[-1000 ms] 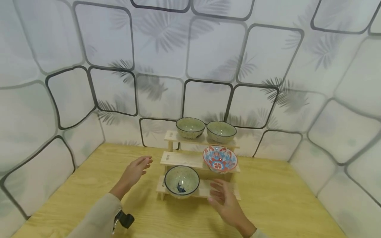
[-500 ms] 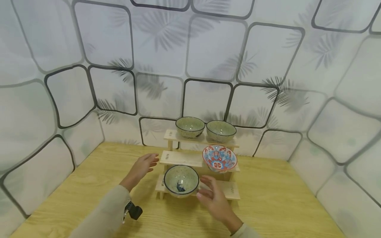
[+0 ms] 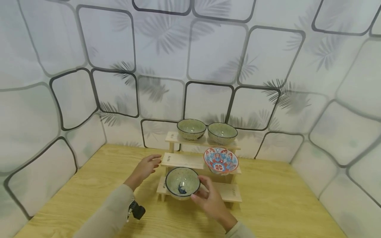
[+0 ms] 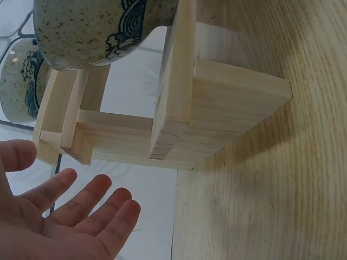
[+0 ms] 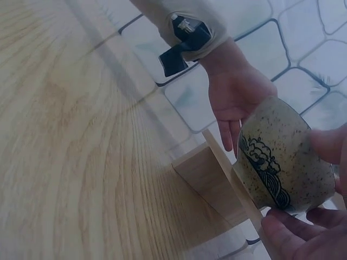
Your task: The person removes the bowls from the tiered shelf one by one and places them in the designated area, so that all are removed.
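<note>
A speckled green-grey bowl (image 3: 182,181) with a dark blue rim and a blue fish inside sits on the lowest step of a wooden stand (image 3: 227,190). My right hand (image 3: 210,201) holds its right side, thumb low by the rim and fingers curled behind. A blue wave pattern on the bowl's outside (image 5: 287,157) shows in the right wrist view, with thumb and fingers against its wall. To the left of the stand, my left hand (image 3: 146,168) is apart from the bowl, its fingers loosely extended; the left wrist view shows the palm (image 4: 59,227) holding nothing.
On the top step stand two similar green bowls (image 3: 191,129), side by side. A red and blue patterned bowl (image 3: 221,161) rests on the right of the middle step. The stand is on a wood-grain table (image 3: 268,198) before a patterned wall (image 3: 160,99).
My right hand has moved left from beside the bowl and taken hold of its right side. My left hand has come closer to the stand from the left. The bowls keep their places.
</note>
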The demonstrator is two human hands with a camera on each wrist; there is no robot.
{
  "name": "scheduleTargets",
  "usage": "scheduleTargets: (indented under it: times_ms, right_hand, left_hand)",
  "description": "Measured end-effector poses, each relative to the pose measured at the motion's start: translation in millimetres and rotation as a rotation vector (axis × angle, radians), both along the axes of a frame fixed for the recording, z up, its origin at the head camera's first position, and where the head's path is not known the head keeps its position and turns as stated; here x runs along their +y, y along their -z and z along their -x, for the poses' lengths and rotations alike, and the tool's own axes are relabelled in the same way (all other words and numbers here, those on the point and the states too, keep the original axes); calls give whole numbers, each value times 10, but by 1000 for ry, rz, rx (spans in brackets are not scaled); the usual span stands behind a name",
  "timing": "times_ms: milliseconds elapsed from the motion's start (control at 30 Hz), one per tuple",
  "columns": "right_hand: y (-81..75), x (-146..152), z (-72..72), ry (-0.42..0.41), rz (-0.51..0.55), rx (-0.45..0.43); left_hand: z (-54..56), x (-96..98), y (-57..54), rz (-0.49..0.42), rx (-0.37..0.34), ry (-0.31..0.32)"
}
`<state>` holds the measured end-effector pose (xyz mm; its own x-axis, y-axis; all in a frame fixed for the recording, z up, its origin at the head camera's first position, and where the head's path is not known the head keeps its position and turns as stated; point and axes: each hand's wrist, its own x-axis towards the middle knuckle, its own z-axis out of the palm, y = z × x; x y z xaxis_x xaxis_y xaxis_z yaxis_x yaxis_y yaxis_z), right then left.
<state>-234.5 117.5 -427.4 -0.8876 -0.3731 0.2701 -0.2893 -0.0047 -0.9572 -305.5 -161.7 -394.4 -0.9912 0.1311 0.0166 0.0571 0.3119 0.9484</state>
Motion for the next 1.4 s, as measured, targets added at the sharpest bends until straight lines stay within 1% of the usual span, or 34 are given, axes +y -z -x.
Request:
scheduleTargets:
  times_ms: [200,500,733,867,1000,1133,1300,1400]
  right_hand:
    - [8,7,3,-23,15,6]
    - [45,22,34,-20,-14,38]
    - [20,36,62,-14,-42,42]
    - [24,36,83,-19,-39,47]
    - [23,40,89,-24,-27,59]
    - [33,42,101,-21,-19,84]
    - [38,34,86,4,-31,146]
    - [45,25,68,14,-35,151]
  left_hand:
    - [29,8,20,43,17,-8]
    - [6,39,21,91,45,-10]
    - [-6,58,22,156,33,-26]
    - [-5,53,14,189,36,-25]
    - [9,38,11,185,32,-12]
    - [26,19,16,148,22,4]
    - [18,4,27,100,7,26]
    - [11,4,38,81,-3,32]
